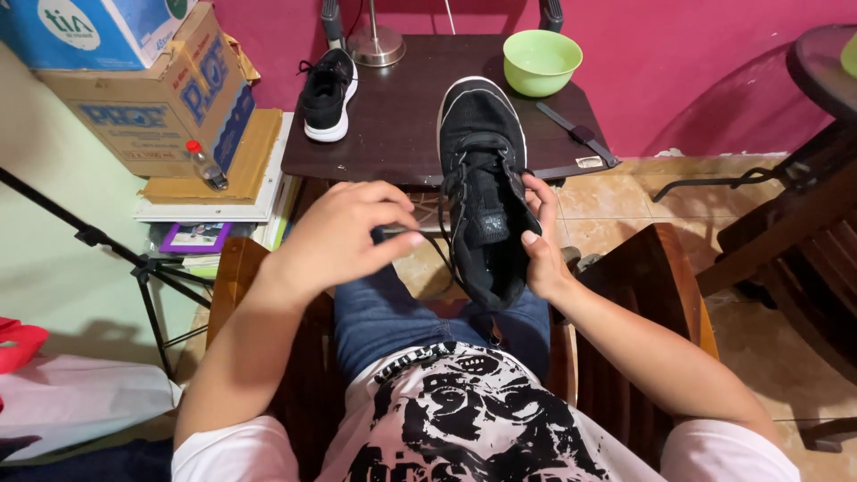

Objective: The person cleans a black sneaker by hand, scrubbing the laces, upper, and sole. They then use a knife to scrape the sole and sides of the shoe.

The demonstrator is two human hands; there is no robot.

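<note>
A black sneaker with a white sole edge point(480, 178) is held up over my lap, toe pointing away from me. My right hand point(543, 239) grips its right side near the heel. My left hand point(346, 234) is to the left of the shoe, fingers pinched on a black shoelace point(436, 245) that runs to the shoe's eyelets. A second black sneaker point(327, 94) stands on the dark wooden table point(393, 134) ahead, at its left side.
A green bowl point(541, 61) and a black strap point(578, 134) lie on the table, a lamp base point(376, 45) at its back. Stacked cardboard boxes point(152, 98) with a small bottle point(204, 164) sit left, a tripod point(134, 268) below them. Wooden chairs point(786, 232) stand right.
</note>
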